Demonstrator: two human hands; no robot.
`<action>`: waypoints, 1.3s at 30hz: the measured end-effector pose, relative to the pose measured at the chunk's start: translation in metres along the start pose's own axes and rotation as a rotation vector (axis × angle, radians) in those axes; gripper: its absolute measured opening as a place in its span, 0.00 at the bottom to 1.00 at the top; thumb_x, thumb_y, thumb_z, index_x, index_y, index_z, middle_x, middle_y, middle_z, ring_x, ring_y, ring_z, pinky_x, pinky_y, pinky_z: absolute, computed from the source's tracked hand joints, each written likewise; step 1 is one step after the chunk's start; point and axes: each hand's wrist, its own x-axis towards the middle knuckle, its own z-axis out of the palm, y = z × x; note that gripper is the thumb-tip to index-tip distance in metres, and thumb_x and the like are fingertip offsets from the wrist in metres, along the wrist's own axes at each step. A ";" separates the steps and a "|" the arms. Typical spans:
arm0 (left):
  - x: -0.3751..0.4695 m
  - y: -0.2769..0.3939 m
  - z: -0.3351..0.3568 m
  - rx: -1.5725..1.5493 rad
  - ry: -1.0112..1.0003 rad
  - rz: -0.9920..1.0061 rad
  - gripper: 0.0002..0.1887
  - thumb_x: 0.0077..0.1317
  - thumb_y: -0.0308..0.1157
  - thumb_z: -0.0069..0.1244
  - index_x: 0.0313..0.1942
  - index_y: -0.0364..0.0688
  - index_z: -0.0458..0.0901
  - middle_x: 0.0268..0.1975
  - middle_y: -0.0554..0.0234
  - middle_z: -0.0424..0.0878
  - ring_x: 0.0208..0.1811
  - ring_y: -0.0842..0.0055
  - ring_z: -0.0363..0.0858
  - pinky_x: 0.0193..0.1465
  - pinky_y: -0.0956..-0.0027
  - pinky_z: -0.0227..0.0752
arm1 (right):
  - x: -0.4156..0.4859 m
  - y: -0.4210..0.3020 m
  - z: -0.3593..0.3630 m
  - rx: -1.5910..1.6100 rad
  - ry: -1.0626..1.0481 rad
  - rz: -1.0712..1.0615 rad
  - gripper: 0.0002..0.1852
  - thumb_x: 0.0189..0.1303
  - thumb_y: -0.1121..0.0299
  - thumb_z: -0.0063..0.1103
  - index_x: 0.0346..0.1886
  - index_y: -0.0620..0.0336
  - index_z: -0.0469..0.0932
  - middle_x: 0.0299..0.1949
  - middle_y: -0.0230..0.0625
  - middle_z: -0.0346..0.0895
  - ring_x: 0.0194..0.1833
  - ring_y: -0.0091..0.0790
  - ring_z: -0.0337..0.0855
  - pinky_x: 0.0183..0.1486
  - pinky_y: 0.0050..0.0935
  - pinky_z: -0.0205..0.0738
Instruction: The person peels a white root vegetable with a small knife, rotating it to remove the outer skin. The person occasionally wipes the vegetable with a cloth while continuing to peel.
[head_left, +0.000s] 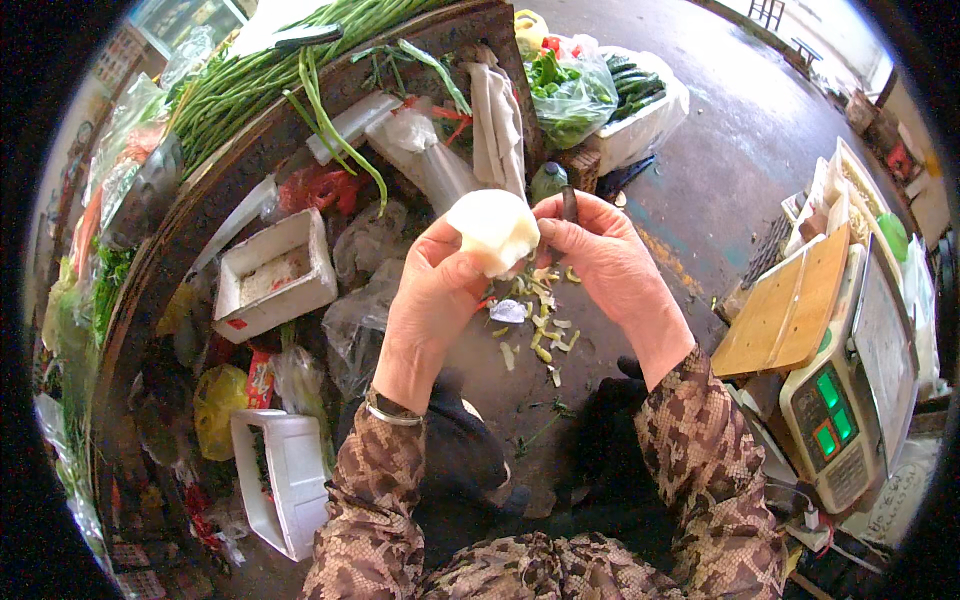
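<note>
My left hand (442, 281) holds a pale, peeled vegetable or fruit (493, 229), rounded with a broken or cut lower edge. Beside it on the right, my right hand (600, 251) grips a narrow dark tool (569, 206), perhaps a knife; its lower part is hidden by the fingers and too unclear to name. The two hands are raised over the floor, where yellow-green and whitish peelings (541, 352) lie scattered. A small crumpled pale piece (508, 311) lies among them.
Long green beans (247, 97) lie on the wooden stall at upper left. Foam boxes (277, 274) and plastic bags stand beneath. A foam crate (637, 139) with cucumbers and bagged greens is ahead. A digital scale (829, 420) and a wooden board (784, 307) are at right.
</note>
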 end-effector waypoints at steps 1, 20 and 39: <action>0.000 0.001 0.001 -0.002 -0.015 0.007 0.33 0.52 0.33 0.67 0.58 0.32 0.74 0.54 0.55 0.82 0.54 0.68 0.82 0.60 0.63 0.75 | 0.001 0.000 0.000 0.002 0.017 0.004 0.09 0.64 0.70 0.63 0.45 0.63 0.81 0.34 0.30 0.82 0.32 0.22 0.79 0.38 0.21 0.74; -0.005 0.005 0.006 0.167 -0.070 -0.003 0.45 0.52 0.49 0.67 0.63 0.31 0.65 0.53 0.45 0.76 0.58 0.58 0.75 0.56 0.63 0.76 | 0.003 0.004 -0.002 -0.010 0.085 0.085 0.10 0.63 0.68 0.64 0.45 0.62 0.81 0.33 0.30 0.82 0.31 0.22 0.79 0.38 0.22 0.75; -0.004 -0.004 0.030 -0.034 -0.078 -0.029 0.46 0.54 0.64 0.59 0.61 0.35 0.69 0.52 0.53 0.79 0.44 0.62 0.81 0.43 0.65 0.75 | 0.000 0.001 -0.002 0.024 0.055 0.106 0.09 0.65 0.69 0.62 0.46 0.61 0.79 0.33 0.28 0.82 0.29 0.19 0.80 0.35 0.20 0.76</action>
